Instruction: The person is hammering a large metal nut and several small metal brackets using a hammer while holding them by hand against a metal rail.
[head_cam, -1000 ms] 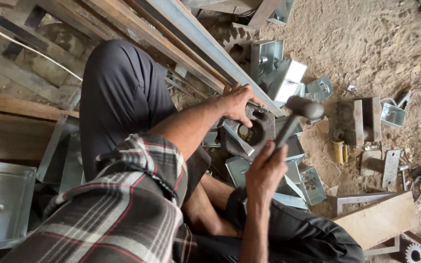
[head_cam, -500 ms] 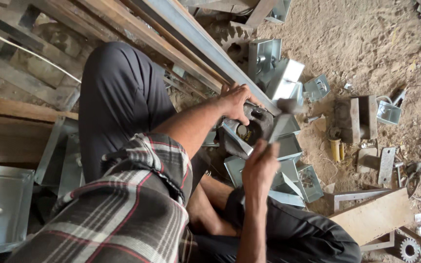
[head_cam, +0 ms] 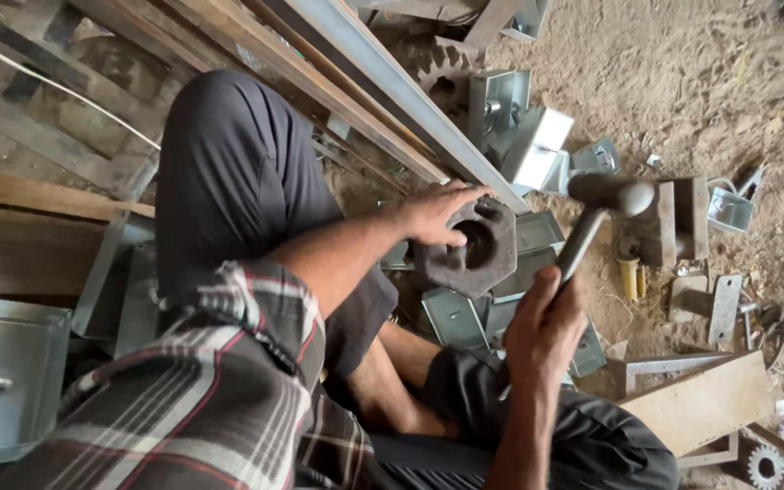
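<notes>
I sit on a dirt floor among metal parts. My left hand (head_cam: 437,213) rests on a dark octagonal metal block (head_cam: 478,249) with a round hole in its middle, fingers spread over its upper left edge. My right hand (head_cam: 542,331) grips the handle of a hammer (head_cam: 596,213), whose dark head is raised to the right of the block, above the ground. Under and around the block lie bent sheet-metal brackets (head_cam: 455,318).
A long steel beam (head_cam: 392,86) and wooden planks (head_cam: 38,245) run diagonally at the upper left. Open metal boxes (head_cam: 514,127) sit beyond the block. A wooden board (head_cam: 705,399), a gear (head_cam: 764,467), a yellow piece (head_cam: 630,279) and loose plates lie at right.
The hammer, down over the block half a second ago, is lifted again to the right. The bracket seen on the block is gone, and my left hand lies flatter on the block.
</notes>
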